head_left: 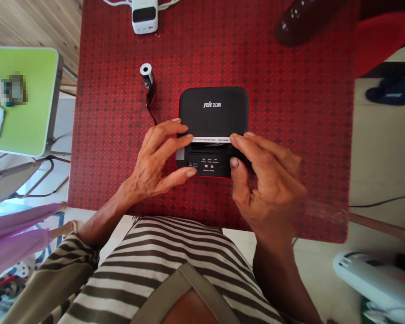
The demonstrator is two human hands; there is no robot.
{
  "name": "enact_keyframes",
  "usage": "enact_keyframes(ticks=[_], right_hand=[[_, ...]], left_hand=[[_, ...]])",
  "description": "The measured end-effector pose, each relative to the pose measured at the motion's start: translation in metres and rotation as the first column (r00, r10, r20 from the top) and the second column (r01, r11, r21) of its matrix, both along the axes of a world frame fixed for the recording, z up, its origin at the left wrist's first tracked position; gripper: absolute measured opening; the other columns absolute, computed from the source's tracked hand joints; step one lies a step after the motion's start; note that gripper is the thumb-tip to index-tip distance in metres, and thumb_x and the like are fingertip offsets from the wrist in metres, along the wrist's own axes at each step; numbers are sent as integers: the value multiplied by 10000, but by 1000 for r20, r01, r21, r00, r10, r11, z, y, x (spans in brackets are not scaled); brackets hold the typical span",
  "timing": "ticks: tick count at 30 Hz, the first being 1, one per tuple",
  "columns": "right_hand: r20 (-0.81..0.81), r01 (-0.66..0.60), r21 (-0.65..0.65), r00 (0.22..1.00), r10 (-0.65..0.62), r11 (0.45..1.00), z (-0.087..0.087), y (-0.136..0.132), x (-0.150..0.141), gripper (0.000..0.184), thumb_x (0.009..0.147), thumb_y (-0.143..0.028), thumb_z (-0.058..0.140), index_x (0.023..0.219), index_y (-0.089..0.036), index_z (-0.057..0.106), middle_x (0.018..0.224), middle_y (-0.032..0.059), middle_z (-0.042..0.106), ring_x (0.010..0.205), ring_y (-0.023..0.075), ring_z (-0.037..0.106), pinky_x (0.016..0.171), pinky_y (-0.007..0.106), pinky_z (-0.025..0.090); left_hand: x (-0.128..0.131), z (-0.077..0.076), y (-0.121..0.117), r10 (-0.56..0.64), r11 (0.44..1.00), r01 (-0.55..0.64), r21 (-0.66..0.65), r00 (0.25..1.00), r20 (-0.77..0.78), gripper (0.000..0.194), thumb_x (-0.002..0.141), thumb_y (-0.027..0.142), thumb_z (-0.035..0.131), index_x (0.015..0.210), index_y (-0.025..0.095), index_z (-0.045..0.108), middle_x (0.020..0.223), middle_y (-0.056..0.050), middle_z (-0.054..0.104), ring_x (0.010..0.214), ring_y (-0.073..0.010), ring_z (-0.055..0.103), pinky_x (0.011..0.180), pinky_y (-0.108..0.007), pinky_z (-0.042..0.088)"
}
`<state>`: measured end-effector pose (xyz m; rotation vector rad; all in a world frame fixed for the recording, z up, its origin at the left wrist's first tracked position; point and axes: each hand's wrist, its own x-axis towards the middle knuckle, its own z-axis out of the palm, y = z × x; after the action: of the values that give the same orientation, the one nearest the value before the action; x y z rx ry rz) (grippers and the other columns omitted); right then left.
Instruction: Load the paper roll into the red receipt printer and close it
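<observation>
A black receipt printer (213,114) with a white logo on its lid lies flat on the red table in front of me. A white printed strip crosses the lid's front edge, with a dark slot below it. My left hand (155,159) is on the printer's left side, its fingertips at the end of the strip and its thumb stretched apart over the front panel. At the right end of the strip, my right hand (266,173) touches the lid edge with its index finger; the thumb is apart, by the front panel. Neither hand encloses anything visible.
Behind my left hand stands a small paper roll (146,71) with a dark strip trailing from it. A white device with cables (145,18) and a dark bottle (299,22) are farther back. To the left are a green table (37,130) and a person's purple-clothed legs (20,243).
</observation>
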<state>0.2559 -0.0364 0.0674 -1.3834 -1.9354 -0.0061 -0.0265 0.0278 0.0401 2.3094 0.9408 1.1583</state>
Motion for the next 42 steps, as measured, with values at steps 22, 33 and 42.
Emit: enact_keyframes(ticks=[22, 33, 42], right_hand=[[-213, 209, 26, 957, -199, 977, -37, -33, -16, 485, 1296, -391, 694, 1772, -312, 743, 1303, 63, 939, 838, 198, 810, 861, 366, 735], [-224, 189, -73, 954, -201, 979, -37, -35, -14, 533, 1325, -440, 607, 1845, -376, 705, 1171, 60, 890, 845, 242, 812, 827, 400, 694], [-171, 197, -76, 963, -208, 977, -43, -36, -9, 491, 1312, -427, 587, 1751, -278, 749, 1254, 99, 927, 923, 263, 867, 857, 407, 714]], left_hand=[[33, -26, -28, 355, 731, 98, -675, 791, 499, 691, 1166, 677, 948, 1788, 461, 736, 1874, -30, 772, 1696, -390, 793, 1399, -563, 698], [42, -17, -26, 416, 635, 187, -750, 735, 535, 770, 1091, 702, 1008, 1780, 440, 784, 1858, -32, 830, 1788, -424, 757, 1445, -581, 685], [39, -30, -24, 362, 712, 152, -686, 758, 543, 747, 1116, 703, 968, 1789, 446, 771, 1882, -44, 801, 1782, -408, 754, 1408, -541, 695]])
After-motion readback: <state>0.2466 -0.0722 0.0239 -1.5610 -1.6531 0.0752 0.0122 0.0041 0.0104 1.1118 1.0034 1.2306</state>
